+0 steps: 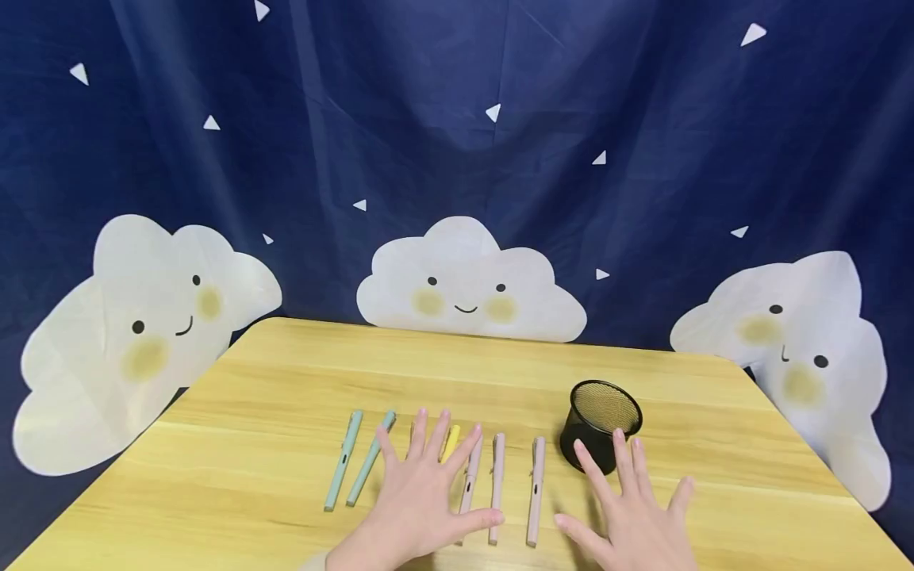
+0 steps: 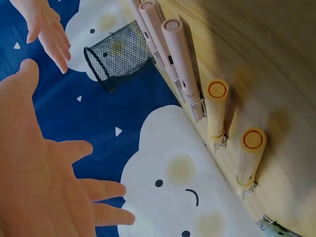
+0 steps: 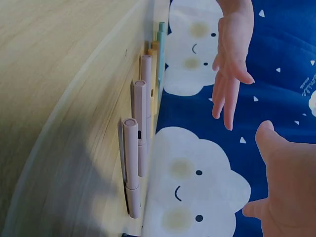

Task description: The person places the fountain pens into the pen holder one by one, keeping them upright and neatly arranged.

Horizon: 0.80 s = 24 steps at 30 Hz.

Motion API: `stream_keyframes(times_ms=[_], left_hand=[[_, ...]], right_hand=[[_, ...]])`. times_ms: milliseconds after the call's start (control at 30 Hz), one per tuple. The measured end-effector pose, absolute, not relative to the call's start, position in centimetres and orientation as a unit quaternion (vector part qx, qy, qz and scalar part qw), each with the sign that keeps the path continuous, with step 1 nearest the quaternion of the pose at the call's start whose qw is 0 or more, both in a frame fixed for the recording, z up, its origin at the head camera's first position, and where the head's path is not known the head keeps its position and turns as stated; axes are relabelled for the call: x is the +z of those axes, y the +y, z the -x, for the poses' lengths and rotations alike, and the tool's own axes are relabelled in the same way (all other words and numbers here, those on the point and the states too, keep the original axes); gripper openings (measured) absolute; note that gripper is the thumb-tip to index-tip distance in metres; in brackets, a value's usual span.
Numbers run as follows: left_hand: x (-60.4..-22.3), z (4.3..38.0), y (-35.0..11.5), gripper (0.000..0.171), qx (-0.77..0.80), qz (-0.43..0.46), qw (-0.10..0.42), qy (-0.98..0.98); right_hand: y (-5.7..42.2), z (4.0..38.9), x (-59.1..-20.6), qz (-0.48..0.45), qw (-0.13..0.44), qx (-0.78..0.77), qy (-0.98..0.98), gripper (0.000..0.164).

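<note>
My left hand (image 1: 421, 496) is spread palm down above the row of capped pens, its fingers straight and holding nothing. Beneath it, two yellow pens (image 2: 217, 111) are mostly hidden in the head view. Three pale pink pens (image 1: 535, 492) lie lengthwise to the right, the nearest one partly behind the left hand. To the left are two mint green pens (image 1: 344, 460), slightly slanted. My right hand (image 1: 639, 523) is likewise spread with nothing in it, just in front of a black mesh pen cup (image 1: 605, 404); its fingertips overlap the cup in the head view.
All of this sits on a light wood-grain table (image 1: 300, 357) with rounded far corners. Behind it hangs a dark blue curtain (image 1: 428, 79) printed with smiling white clouds and small triangles.
</note>
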State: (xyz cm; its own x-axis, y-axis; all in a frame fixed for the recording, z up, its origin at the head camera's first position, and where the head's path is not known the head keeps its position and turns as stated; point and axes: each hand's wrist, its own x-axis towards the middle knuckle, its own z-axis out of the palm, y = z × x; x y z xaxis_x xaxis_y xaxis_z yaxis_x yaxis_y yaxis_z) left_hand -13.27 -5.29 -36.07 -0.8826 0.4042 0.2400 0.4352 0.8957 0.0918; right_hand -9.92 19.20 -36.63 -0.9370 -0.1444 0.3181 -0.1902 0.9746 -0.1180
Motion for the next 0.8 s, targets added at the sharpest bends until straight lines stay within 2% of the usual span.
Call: stream_keyframes(times_ms=[400,600,800], left_hand=[[-36.3,13.5,-5.8,0.086,-0.096,0.244,0.158,-0.952],[-36.4,13.6,-5.9,0.085,-0.117,0.250,0.141,-0.951],[-36.5,13.8,-6.1,0.084,-0.128,0.261,0.147,-0.945]], right_hand=[[19.6,10.4,-36.2,-0.071,0.139,0.086,-0.984,0.071],[19.9,10.6,-36.3,-0.076,0.164,0.100,-0.979,0.070],[20.3,10.9,-36.3,-0.078,0.197,0.112,-0.971,0.068]])
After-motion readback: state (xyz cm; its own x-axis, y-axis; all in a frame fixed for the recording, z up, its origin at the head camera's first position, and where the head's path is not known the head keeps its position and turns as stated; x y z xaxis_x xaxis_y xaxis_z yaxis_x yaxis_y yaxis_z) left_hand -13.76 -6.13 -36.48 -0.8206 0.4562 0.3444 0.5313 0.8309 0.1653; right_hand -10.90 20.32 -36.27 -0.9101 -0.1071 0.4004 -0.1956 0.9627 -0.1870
